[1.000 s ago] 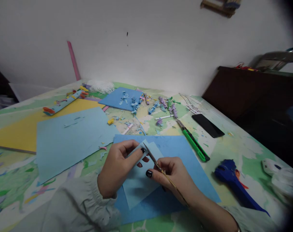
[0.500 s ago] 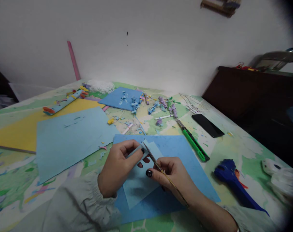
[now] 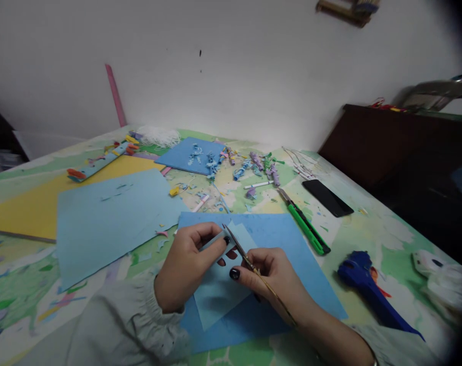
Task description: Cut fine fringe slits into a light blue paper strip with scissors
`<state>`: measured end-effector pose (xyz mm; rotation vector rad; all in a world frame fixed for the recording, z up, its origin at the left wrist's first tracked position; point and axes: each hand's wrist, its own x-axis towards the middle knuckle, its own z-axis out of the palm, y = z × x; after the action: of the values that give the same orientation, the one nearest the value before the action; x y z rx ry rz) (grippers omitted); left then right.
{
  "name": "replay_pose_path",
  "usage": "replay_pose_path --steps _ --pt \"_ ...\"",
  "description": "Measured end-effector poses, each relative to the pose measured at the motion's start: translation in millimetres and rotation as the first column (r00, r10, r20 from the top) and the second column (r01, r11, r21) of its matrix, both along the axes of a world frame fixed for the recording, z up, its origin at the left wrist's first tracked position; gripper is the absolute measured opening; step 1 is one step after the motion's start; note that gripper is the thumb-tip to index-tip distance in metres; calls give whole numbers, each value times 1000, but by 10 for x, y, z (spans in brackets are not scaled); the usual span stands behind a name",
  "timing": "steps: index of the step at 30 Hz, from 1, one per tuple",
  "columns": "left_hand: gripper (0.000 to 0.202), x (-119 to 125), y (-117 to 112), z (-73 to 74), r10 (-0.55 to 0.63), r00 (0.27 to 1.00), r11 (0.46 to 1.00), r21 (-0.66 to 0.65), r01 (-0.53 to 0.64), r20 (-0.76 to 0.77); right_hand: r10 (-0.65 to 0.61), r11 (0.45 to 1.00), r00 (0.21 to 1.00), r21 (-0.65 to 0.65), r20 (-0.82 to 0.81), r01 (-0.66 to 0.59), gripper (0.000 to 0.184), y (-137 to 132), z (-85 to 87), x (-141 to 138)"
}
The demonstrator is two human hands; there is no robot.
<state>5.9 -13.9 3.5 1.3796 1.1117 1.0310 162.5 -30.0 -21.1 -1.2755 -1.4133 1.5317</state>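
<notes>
My left hand [image 3: 187, 264] pinches a small strip of light blue paper [image 3: 214, 239] between thumb and fingers. My right hand [image 3: 275, 277] is closed around thin gold-handled scissors [image 3: 240, 250], whose blades meet the strip's upper end. Both hands hover over a pale blue sheet [image 3: 219, 290] lying on a larger, darker blue sheet [image 3: 284, 239] at the table's near edge.
A green utility knife [image 3: 305, 223], a black phone [image 3: 327, 197] and a blue glue gun [image 3: 368, 287] lie to the right. A large light blue sheet [image 3: 109, 218] over a yellow sheet [image 3: 32, 206] lies left. Curled paper scraps [image 3: 250, 165] and a white pen [image 3: 258, 185] sit further back.
The scissor blades have edged slightly further up along the strip. The hands otherwise hold their positions.
</notes>
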Motion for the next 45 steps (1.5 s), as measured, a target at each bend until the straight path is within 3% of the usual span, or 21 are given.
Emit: replay_pose_path --steps 45 --pt "15 -7 14 -53 -56 998 998 39 57 -27 -5 1000 1000 0 1 5 40 5 -14 -23"
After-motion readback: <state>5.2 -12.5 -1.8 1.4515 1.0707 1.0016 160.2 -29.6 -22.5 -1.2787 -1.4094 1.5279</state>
